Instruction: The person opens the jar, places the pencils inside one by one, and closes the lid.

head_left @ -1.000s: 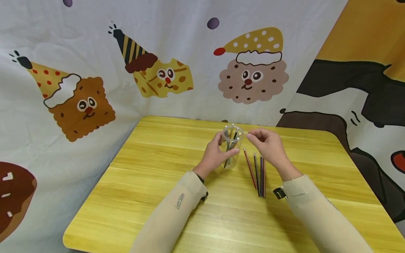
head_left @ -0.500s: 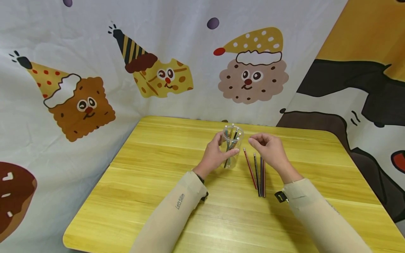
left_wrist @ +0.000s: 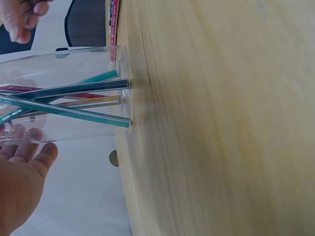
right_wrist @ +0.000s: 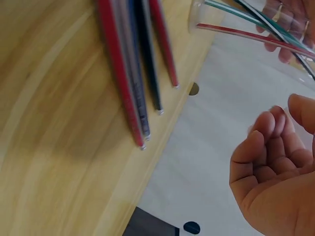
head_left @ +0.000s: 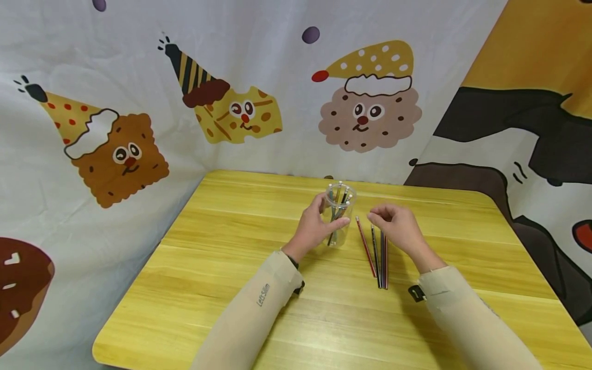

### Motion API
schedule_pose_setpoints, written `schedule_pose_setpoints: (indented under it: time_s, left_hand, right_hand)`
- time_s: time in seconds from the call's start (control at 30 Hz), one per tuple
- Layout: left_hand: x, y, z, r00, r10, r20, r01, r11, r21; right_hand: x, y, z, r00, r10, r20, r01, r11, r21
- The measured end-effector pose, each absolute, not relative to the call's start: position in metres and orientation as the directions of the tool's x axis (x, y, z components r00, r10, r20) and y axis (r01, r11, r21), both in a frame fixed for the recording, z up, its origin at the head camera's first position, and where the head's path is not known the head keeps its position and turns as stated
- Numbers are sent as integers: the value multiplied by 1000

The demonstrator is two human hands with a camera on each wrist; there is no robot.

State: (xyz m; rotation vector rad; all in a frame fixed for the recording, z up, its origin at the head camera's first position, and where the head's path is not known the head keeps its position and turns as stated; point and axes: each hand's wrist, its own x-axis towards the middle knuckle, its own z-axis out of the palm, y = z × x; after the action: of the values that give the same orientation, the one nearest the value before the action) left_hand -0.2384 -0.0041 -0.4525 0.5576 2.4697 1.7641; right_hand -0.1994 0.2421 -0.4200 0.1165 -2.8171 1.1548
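The left hand (head_left: pixel 316 227) grips the clear cup (head_left: pixel 344 235), upright on the counter (head_left: pixel 222 246), pencils inside (left_wrist: pixel 93 115) leaning crosswise. The right hand (head_left: pixel 396 225) has eased away from the rim — fingers loosely curled, holding nothing — and now hangs nearer the loose pencils (head_left: pixel 376 257), leaving the cup's contents undisturbed.

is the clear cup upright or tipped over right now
Upright: the clear cup stands base down on the table, open rim up, with the left hand around it and pencils leaning inside.

Yellow table (head_left: pixel 185 267) bearing cup (head_left: pixel 344 211), loose pencils (head_left: pixel 376 257)
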Motion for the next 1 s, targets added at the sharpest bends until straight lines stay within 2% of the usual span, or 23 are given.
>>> schedule_pose_setpoints:
  time_s: [0.4, 1.0]
  left_hand:
    - [-239, -4, -454, -934, 318, 164, 257, 278, 926]
    - [-239, -4, -453, -934, 319, 158, 255, 290, 922]
  right_hand:
    - [-201, 252, -430, -994, -112, 11, -98, 811, -576]
    - [-203, 266, -435, -988, -110, -111, -57, 915, -399]
